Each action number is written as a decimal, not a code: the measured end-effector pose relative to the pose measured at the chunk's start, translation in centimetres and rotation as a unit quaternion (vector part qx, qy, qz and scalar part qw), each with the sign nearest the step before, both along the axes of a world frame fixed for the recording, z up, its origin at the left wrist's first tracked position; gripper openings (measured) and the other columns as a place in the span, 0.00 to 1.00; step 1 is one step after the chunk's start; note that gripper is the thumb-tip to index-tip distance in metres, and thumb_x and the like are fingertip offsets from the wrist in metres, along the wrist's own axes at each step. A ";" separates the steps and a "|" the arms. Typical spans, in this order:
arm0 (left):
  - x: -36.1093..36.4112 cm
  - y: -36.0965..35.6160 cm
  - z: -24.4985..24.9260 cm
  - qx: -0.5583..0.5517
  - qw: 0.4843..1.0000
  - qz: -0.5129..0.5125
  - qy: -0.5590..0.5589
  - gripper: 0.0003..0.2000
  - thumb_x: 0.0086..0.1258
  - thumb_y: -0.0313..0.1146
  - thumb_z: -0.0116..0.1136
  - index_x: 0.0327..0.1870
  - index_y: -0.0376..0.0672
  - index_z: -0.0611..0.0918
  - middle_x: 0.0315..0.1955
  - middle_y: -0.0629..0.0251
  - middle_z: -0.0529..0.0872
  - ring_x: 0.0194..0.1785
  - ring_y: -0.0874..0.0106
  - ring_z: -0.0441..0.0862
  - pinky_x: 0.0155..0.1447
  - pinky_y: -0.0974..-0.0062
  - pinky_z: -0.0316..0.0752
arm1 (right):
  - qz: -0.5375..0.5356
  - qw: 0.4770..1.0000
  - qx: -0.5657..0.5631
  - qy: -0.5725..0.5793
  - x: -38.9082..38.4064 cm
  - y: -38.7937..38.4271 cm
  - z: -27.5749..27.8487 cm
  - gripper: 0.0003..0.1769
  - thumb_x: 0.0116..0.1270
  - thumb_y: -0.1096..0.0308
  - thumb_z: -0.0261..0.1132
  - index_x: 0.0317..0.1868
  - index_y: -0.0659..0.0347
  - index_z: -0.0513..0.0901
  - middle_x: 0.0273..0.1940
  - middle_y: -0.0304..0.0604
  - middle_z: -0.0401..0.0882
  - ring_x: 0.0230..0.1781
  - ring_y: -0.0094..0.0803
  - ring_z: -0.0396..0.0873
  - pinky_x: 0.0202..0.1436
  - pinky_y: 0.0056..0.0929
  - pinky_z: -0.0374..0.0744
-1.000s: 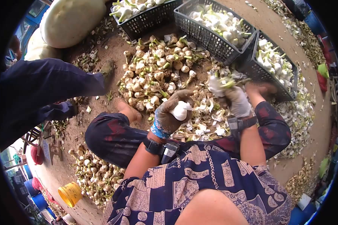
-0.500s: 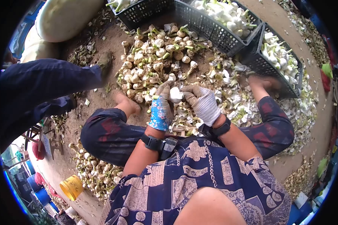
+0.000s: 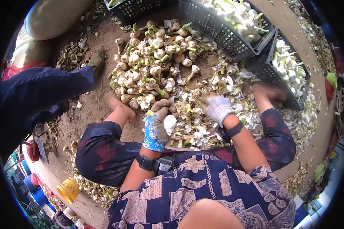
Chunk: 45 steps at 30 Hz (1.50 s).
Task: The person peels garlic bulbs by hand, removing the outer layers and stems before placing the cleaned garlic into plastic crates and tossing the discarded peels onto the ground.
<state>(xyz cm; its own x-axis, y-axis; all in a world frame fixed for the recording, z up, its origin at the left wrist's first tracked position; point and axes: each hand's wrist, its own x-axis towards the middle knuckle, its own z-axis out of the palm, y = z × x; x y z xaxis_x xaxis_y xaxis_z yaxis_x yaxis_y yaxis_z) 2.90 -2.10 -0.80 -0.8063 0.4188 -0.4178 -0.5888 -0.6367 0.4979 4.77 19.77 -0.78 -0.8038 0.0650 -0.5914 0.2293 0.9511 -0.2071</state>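
A white, peeled garlic bulb [image 3: 169,124] with a green stem end sits in my left hand [image 3: 158,120], whose gloved fingers are curled round it. The glove is soiled at the fingers, with a blue floral cuff at the wrist. My right hand [image 3: 219,109], in a whitish knit glove, hangs apart from the bulb, over a litter of garlic skins [image 3: 197,131]; its fingers are smeared by motion. Beyond both hands lies a heap of unpeeled garlic bulbs [image 3: 153,63] with cut stems and dirt on them.
Black plastic crates [image 3: 225,36] of cleaned garlic stand at the back; another crate [image 3: 269,66] is by my right foot. At left is another person's dark trouser leg [image 3: 49,82]. A yellow bucket [image 3: 68,190] and more garlic [image 3: 97,191] lie behind my left knee.
My hands have parted: the right moved away rightward from the bulb, and the left drew back toward me and slightly left with the bulb in it. The camera view shifted a little.
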 end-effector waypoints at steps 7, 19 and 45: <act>-1.5 1.6 -0.3 -0.220 0.969 -0.096 -0.064 0.13 0.71 0.38 0.53 0.49 0.39 0.75 0.32 0.64 0.82 0.30 0.78 0.81 0.28 0.84 0.75 | -0.179 0.980 -0.017 -0.082 -13.6 3.4 -15.3 0.29 0.67 0.52 0.48 0.66 0.53 0.64 0.69 0.51 0.56 0.67 0.51 0.59 0.66 0.45 0.63; -0.6 3.6 0.8 -0.262 0.948 -0.154 0.097 0.27 0.58 0.30 0.65 0.60 0.41 0.71 0.49 0.60 0.79 0.54 0.71 0.74 0.59 0.74 0.68 | -0.335 0.517 -0.788 0.000 1.5 -2.7 3.0 0.37 0.61 0.63 0.63 0.68 0.62 0.58 0.56 0.42 0.73 0.48 0.29 0.78 0.42 0.24 0.79; 2.0 -0.1 6.7 -0.431 0.664 -0.061 0.608 0.28 0.45 0.36 0.75 0.51 0.43 0.79 0.43 0.54 0.78 0.45 0.56 0.78 0.47 0.66 0.75 | -0.276 0.787 -0.493 0.249 5.3 -5.9 7.8 0.14 0.67 0.62 0.60 0.35 0.67 0.80 0.20 0.39 0.76 0.20 0.20 0.71 0.22 0.22 0.70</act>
<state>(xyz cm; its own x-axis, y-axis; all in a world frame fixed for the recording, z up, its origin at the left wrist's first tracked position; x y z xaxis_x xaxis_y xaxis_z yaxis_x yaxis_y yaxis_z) 4.91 -2.21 5.88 -0.7484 0.5406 0.3843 0.5617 0.2085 0.8007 10.06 13.82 7.00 -0.9621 0.1915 -0.1941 0.2082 0.0564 -0.9765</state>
